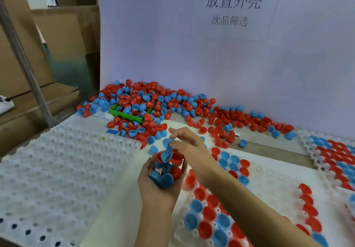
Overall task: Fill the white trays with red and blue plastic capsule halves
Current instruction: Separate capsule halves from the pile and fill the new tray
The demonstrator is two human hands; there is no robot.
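While the cupped left hand (159, 185) cradles capsule halves (167, 168), the right hand (187, 146) pinches a blue half (168, 143).

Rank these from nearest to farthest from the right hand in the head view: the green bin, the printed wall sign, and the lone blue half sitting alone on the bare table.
From the right hand:
1. Lone blue half, just to its right on the table.
2. Green bin, farther back and left, inside the pile.
3. Printed wall sign, high on the back wall.
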